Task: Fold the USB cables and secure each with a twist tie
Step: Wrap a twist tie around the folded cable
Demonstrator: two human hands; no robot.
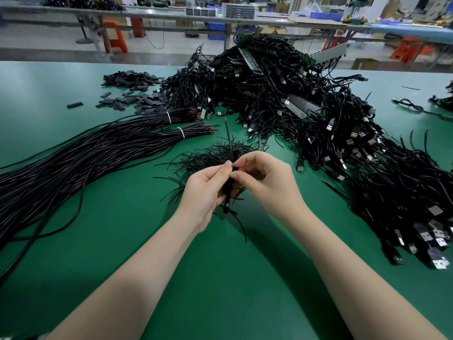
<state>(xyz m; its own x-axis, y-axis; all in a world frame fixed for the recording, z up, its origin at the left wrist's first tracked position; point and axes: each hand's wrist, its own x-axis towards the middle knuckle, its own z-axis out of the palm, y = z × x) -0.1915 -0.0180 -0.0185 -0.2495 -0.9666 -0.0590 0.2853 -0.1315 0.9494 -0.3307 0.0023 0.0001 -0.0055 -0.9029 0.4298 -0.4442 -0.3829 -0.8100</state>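
The left hand (206,186) is gripping a folded USB cable (229,173) above the green desk (220,278), while the right hand (267,179) is pinching it near a twist tie pile (206,155).

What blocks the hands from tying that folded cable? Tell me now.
Nothing visible does. The left hand grips the folded cable and the right hand pinches at it from the other side, above the loose twist ties. Whether a tie is in the grip cannot be told.
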